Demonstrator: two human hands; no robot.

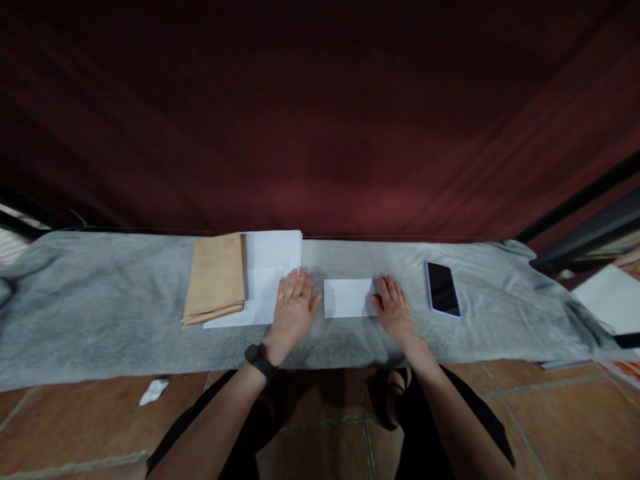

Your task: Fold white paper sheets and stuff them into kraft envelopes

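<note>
White, rectangular paper (349,298) (on rumpled cloth (120,300)) touches the right hand (393,308).

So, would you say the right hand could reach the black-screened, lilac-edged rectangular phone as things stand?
Probably yes: the right hand lies near the phone, and only the soft grey cloth shows between them.

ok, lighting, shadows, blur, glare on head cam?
Head view: dim, the dark red fabric backdrop nearly black at the top; head view: soft shadow beside the bare right hand on the white rectangular paper; head view: faint mark on the tan paper stack too soft to read; head view: no obvious glare on the black phone screen.
</note>
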